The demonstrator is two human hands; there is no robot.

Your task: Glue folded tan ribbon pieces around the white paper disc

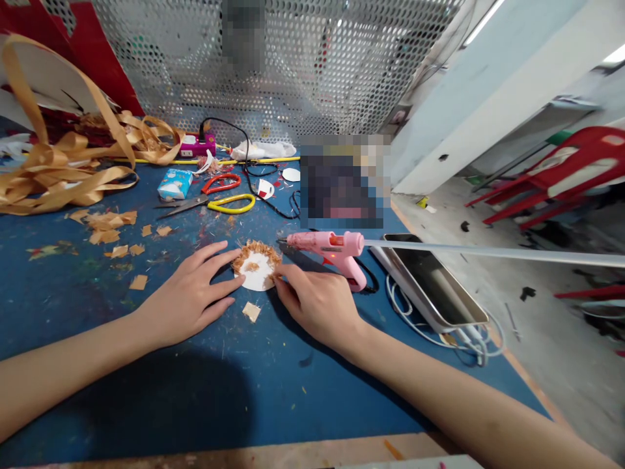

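A white paper disc [257, 272] edged with small gold ribbon pieces lies on the blue table [146, 378]. My left hand [193, 296] rests flat beside it, fingers spread, fingertips touching the disc's left edge. My right hand [317, 303] pinches a gold ribbon piece [276, 276] against the disc's right rim. A pink hot glue gun [336, 251] lies just behind my right hand, with a long clear glue stick [488, 252] reaching to the right.
Cut gold ribbon squares [112, 225] and a pile of gold ribbon [68, 166] lie at the left. Scissors with a yellow handle [219, 203], a small blue box [174, 184] and a pink power strip [198, 144] sit behind. A phone [430, 280] on white cables lies at the right edge.
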